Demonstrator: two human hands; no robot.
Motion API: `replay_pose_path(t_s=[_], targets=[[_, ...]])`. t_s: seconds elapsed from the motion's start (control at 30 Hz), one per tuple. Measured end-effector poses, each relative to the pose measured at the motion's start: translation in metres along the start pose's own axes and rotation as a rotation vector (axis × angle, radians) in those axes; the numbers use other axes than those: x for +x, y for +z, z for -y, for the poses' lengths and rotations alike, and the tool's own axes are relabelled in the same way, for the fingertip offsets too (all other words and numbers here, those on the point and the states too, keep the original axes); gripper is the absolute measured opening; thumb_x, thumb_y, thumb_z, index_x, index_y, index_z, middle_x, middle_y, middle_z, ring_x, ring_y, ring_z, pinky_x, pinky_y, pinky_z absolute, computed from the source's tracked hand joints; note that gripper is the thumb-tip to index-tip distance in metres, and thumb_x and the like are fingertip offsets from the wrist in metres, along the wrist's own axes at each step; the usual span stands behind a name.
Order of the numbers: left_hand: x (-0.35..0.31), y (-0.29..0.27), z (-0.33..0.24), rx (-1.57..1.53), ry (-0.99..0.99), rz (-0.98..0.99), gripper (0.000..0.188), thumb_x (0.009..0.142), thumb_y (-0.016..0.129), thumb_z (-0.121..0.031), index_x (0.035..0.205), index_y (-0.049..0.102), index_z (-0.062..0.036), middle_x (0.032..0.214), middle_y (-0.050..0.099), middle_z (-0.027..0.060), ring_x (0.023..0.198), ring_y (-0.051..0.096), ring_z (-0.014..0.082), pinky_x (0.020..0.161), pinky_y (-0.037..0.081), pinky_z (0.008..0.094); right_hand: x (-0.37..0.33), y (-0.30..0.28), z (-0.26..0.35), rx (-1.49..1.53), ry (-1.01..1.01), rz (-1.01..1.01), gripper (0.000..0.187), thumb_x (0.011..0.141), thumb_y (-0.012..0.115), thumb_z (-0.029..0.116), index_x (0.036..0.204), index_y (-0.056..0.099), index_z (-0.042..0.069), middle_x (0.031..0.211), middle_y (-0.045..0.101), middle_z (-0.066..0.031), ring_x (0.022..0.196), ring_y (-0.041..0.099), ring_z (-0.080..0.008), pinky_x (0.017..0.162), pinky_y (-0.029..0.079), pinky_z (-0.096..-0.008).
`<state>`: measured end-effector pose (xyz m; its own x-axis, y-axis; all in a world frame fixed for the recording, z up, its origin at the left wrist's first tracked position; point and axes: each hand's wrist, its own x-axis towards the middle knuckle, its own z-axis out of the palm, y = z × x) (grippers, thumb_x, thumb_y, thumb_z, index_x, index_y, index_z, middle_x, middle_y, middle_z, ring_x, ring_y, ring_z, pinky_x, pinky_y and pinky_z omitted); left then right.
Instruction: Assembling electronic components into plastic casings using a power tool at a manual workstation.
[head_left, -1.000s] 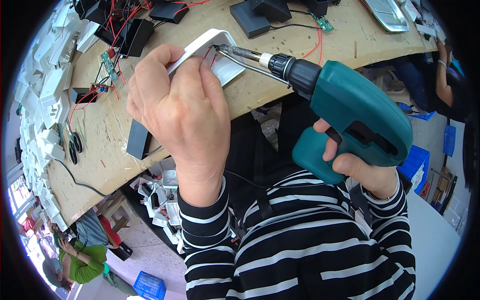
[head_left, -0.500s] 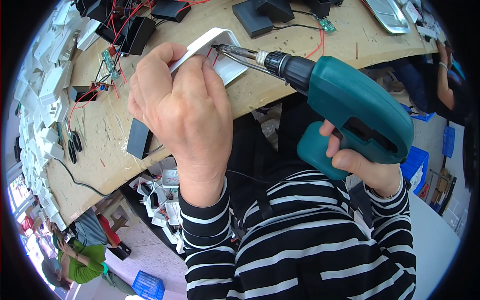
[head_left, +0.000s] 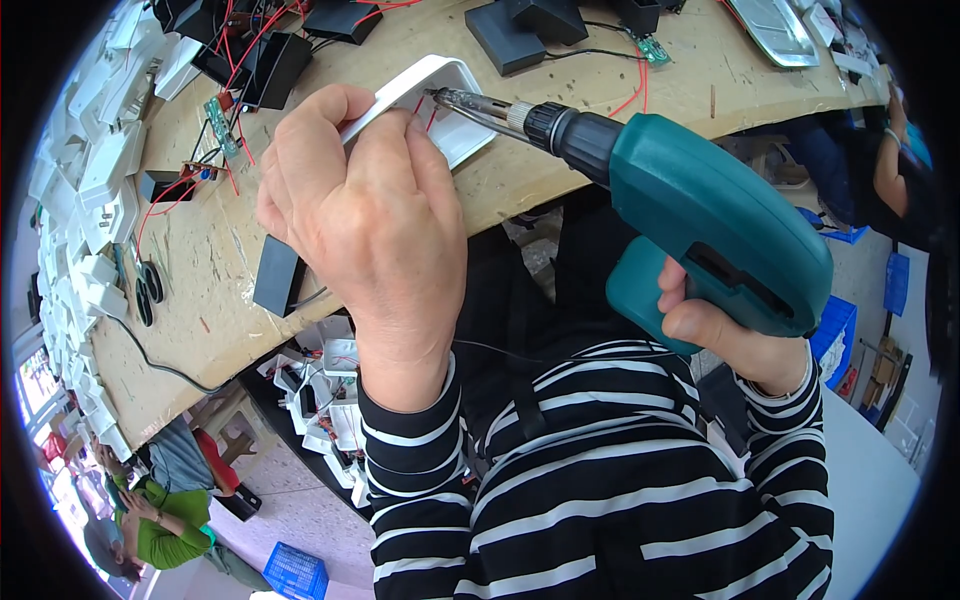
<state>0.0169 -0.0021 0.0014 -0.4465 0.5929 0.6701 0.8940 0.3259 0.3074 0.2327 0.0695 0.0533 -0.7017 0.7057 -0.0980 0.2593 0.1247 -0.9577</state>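
Observation:
My left hand (head_left: pixel 365 205) is closed round a white plastic housing (head_left: pixel 462 147), held tilted above the near part of the table. A red wire (head_left: pixel 431 120) shows inside it, partly behind my fingers. My right hand (head_left: pixel 725 325) grips the handle of a green pistol-shaped soldering gun (head_left: pixel 715 220). Its dark metal tip points left into the housing, close to the fingertips of my left hand. Whether the tip touches a joint there, I cannot make out. A thin tube runs along under the tip.
White housings (head_left: pixel 110 165) pile up along the left of the wooden table (head_left: pixel 560 180). Black boxes (head_left: pixel 275 70), red wires and green circuit boards (head_left: pixel 220 125) lie at the back. Black scissors (head_left: pixel 149 292) and a black box (head_left: pixel 278 277) are nearer. A bin of white parts (head_left: pixel 325 420) stands below the edge.
The soldering gun's body has tilted and shifted slightly, its handle dropping a little to the right with my right hand. The tip stays in the housing; my left hand keeps almost still.

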Motion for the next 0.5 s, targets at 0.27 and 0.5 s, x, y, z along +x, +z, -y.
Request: replay_pose_path(t_s=[0.27, 0.5], targets=[[0.0004, 0.0000, 0.0000, 0.000, 0.006, -0.001, 0.007, 0.067, 0.066, -0.004, 0.075, 0.066, -0.0037, 0.093, 0.056, 0.0051, 0.085, 0.052, 0.0225, 0.080, 0.033, 0.0346, -0.0031, 0.0016, -0.0009, 0.085, 0.048, -0.017, 0.032, 0.067, 0.082, 0.018, 0.089, 0.065, 0.001, 0.078, 0.063, -0.0045, 0.063, 0.060, -0.0107, 0.056, 0.049, -0.0214], [0.0031, -0.0026, -0.0035, 0.015, 0.003, -0.007, 0.006, 0.069, 0.065, -0.004, 0.074, 0.066, -0.0010, 0.090, 0.058, 0.0075, 0.083, 0.054, 0.0238, 0.076, 0.038, 0.0349, -0.0017, 0.0040, -0.0005, 0.044, -0.021, -0.002, 0.035, 0.069, 0.081, 0.015, 0.096, 0.065, 0.000, 0.077, 0.065, -0.0048, 0.070, 0.063, -0.0120, 0.064, 0.052, -0.0231]])
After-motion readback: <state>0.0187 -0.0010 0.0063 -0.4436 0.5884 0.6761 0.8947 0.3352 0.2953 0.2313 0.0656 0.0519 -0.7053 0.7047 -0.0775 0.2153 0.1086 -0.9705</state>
